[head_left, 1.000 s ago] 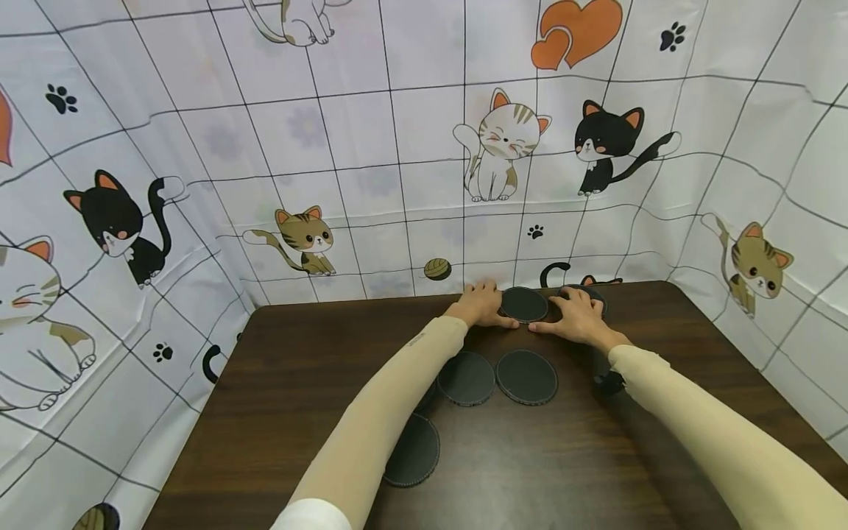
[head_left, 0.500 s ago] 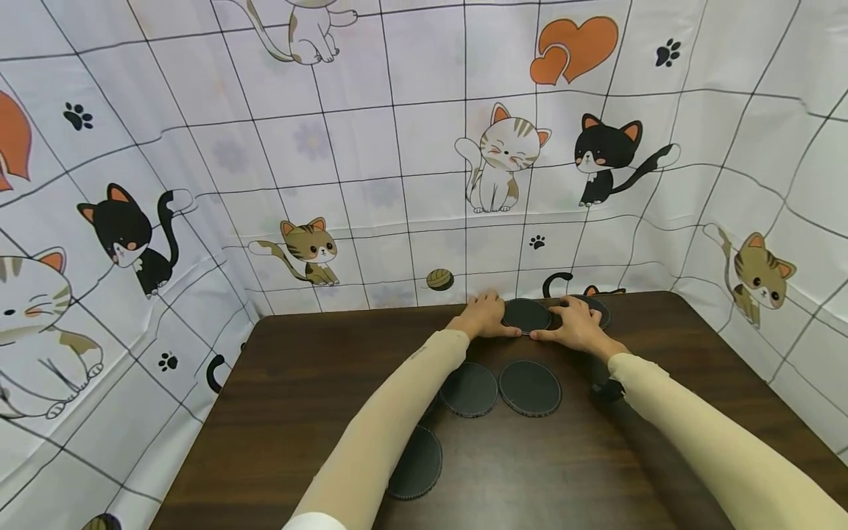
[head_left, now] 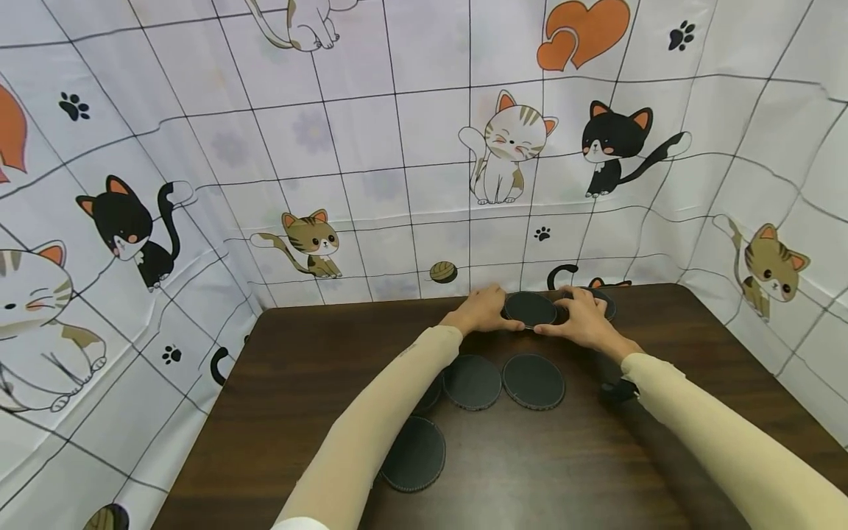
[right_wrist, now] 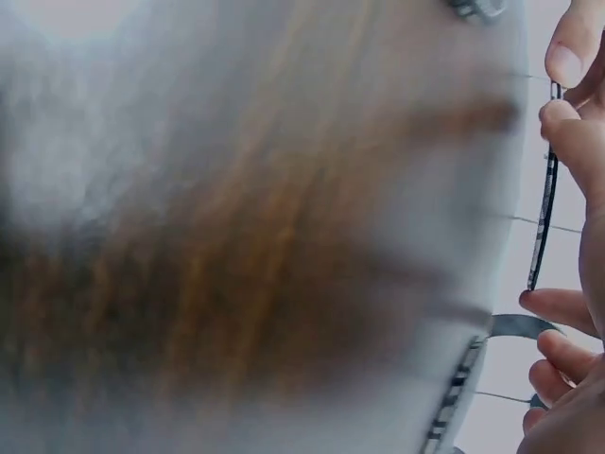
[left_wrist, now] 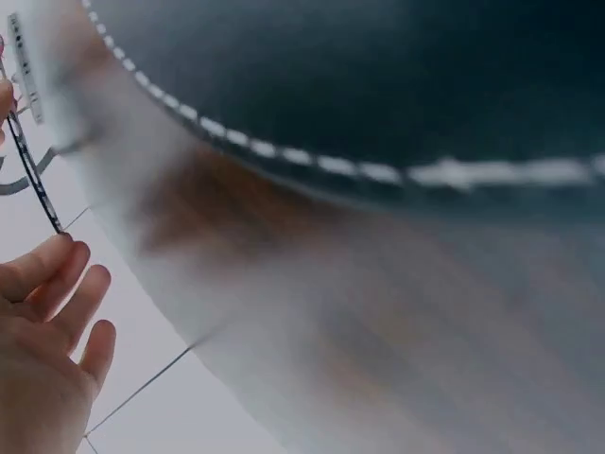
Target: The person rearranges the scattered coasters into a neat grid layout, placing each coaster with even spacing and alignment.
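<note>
At the far edge of the table, a round dark coaster [head_left: 531,310] with a stitched rim sits between my two hands. My left hand [head_left: 482,310] holds its left side, thumb at the near rim. On the opposite side my right hand [head_left: 584,318] grips the rim, thumb close to the left thumb. The right wrist view shows this coaster [right_wrist: 544,213] edge-on, fingertips at both ends. Behind the right hand another dark coaster [head_left: 603,303] is partly hidden. In the left wrist view the left hand [left_wrist: 52,331] has a fingertip at the coaster's edge.
Nearer on the brown wooden table [head_left: 530,471] lie two coasters side by side, a right one [head_left: 534,381] and a left one [head_left: 472,382]. Another coaster [head_left: 417,454] and one more are partly covered by the left sleeve. A small dark object [head_left: 619,390] shows beside the right sleeve.
The head view shifts slightly. Both hands stay round the same coaster at the far edge, with almost no movement; the other coasters lie where they were.
</note>
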`<action>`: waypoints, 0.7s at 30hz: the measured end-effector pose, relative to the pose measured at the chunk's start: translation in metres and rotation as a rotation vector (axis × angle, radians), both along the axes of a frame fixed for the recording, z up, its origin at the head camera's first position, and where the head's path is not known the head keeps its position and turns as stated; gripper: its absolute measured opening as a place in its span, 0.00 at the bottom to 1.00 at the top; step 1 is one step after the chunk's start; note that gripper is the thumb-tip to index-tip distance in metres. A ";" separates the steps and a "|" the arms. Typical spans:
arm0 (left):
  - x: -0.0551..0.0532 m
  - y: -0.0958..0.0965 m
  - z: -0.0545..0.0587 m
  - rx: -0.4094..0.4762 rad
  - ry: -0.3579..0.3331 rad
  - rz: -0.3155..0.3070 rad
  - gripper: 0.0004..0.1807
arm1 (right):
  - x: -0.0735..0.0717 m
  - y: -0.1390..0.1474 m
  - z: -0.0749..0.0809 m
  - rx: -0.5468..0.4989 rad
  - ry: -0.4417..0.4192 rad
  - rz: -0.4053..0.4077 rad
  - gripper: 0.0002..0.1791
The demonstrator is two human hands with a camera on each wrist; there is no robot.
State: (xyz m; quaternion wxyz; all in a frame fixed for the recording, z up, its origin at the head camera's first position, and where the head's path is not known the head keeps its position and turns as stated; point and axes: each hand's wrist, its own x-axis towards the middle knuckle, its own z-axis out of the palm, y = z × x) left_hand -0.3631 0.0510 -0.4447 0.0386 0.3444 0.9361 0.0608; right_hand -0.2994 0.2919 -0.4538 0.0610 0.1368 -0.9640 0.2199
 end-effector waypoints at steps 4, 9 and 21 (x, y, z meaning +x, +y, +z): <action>0.002 -0.010 0.009 0.095 0.017 0.012 0.48 | 0.005 -0.004 0.014 -0.008 0.063 0.007 0.48; 0.016 -0.027 0.025 0.198 0.049 0.019 0.49 | 0.016 -0.014 0.034 -0.019 0.134 0.017 0.45; 0.079 -0.073 0.070 0.283 0.235 0.008 0.48 | 0.069 -0.047 0.081 -0.065 0.296 0.086 0.36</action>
